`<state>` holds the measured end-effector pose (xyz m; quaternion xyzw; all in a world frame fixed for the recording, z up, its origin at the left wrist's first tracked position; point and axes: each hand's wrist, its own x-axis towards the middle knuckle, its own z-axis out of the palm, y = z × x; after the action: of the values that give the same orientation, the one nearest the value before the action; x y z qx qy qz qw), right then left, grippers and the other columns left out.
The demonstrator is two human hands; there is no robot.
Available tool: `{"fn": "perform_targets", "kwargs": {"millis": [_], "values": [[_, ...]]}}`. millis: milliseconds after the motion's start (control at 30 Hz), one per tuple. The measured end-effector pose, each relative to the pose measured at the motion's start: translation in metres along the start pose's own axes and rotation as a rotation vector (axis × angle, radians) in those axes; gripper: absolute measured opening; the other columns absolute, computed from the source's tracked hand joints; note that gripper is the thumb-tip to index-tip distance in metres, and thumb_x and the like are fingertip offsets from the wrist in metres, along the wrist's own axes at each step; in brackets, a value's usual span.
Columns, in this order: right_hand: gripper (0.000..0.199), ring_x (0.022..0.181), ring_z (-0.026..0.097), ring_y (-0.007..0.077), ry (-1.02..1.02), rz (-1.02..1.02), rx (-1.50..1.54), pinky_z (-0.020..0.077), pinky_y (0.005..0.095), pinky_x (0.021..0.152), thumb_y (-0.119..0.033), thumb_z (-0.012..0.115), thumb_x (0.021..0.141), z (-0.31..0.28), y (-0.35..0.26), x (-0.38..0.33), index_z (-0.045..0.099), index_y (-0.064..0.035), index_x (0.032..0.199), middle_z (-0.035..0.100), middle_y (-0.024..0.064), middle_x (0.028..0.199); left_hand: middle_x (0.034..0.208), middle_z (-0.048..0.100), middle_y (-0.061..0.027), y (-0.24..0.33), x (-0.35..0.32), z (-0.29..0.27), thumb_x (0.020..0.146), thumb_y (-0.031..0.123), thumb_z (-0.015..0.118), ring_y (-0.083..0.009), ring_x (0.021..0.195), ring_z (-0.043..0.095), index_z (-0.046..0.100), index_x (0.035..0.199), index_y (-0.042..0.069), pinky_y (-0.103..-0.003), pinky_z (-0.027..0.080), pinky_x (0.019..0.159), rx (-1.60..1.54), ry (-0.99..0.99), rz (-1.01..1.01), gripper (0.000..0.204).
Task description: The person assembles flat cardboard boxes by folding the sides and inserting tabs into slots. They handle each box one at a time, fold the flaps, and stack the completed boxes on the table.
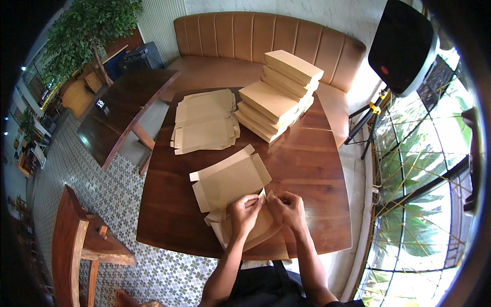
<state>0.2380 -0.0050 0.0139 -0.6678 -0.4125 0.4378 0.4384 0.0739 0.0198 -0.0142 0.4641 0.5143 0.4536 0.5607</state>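
Note:
A partly folded brown cardboard box [230,180] lies at the near side of the wooden table, its lid panel spread away from me and its near part bent up. My left hand [246,212] pinches a flap at the box's right side, near the crease between the two panels. Close beside it, my right hand [287,209] grips the cardboard at the same corner, fingers closed. The fingers partly hide the small flaps between them.
Flat unfolded box blanks [204,123] lie piled at the table's far left. Folded boxes [276,97] stand stacked at its far right. A brown bench [225,36] curves behind the wooden table [312,169]. A black speaker [401,48] on a tripod stands right.

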Motion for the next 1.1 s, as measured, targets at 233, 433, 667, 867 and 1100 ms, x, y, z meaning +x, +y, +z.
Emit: {"fn": "perform_targets", "kwargs": {"millis": [233, 433, 667, 867, 1100], "values": [[0.025, 0.06, 0.056, 0.0061, -0.046, 0.035, 0.337, 0.0424, 0.0242, 0.053, -0.022, 0.075, 0.099, 0.001, 0.001, -0.002, 0.076, 0.003, 0.103, 0.068, 0.0005, 0.076, 0.094, 0.079, -0.0132, 0.01, -0.021, 0.012, 0.096, 0.008, 0.078, -0.0153, 0.085, 0.075, 0.075, 0.102, -0.006, -0.027, 0.059, 0.078, 0.253, 0.043, 0.259, 0.016], [0.022, 0.06, 0.057, 0.0063, -0.096, 0.064, 0.364, 0.0429, 0.0231, 0.053, -0.019, 0.074, 0.101, 0.002, 0.006, -0.001, 0.075, 0.0024, 0.104, 0.069, 0.0015, 0.078, 0.092, 0.078, -0.0153, 0.005, -0.02, 0.017, 0.093, 0.005, 0.077, -0.0202, 0.086, 0.078, 0.072, 0.1, -0.005, -0.032, 0.061, 0.076, 0.156, 0.029, 0.205, 0.013], [0.023, 0.062, 0.057, 0.0052, -0.132, 0.095, 0.377, 0.0423, 0.0232, 0.054, -0.02, 0.073, 0.101, -0.001, 0.007, 0.0, 0.075, 0.0023, 0.106, 0.069, 0.0007, 0.079, 0.095, 0.078, -0.0167, 0.005, -0.021, 0.019, 0.093, 0.004, 0.078, -0.0214, 0.088, 0.078, 0.071, 0.107, -0.005, -0.034, 0.062, 0.077, 0.15, 0.064, 0.191, 0.018], [0.021, 0.059, 0.056, 0.0059, -0.134, 0.089, 0.43, 0.0409, 0.0228, 0.052, -0.019, 0.073, 0.102, 0.003, 0.01, 0.002, 0.074, 0.0013, 0.105, 0.067, -0.0003, 0.075, 0.096, 0.078, -0.0164, 0.008, -0.019, 0.015, 0.091, 0.002, 0.079, -0.018, 0.085, 0.076, 0.071, 0.11, -0.006, -0.031, 0.063, 0.077, 0.254, 0.049, 0.226, 0.023], [0.023, 0.063, 0.057, 0.005, -0.185, 0.159, 0.5, 0.043, 0.0235, 0.056, -0.021, 0.073, 0.102, 0.006, 0.012, 0.002, 0.074, 0.001, 0.107, 0.069, -0.0003, 0.078, 0.092, 0.078, -0.016, 0.007, -0.019, 0.018, 0.091, 0.003, 0.079, -0.0195, 0.083, 0.077, 0.071, 0.107, -0.005, -0.032, 0.063, 0.075, 0.282, 0.081, 0.269, 0.02]]}}
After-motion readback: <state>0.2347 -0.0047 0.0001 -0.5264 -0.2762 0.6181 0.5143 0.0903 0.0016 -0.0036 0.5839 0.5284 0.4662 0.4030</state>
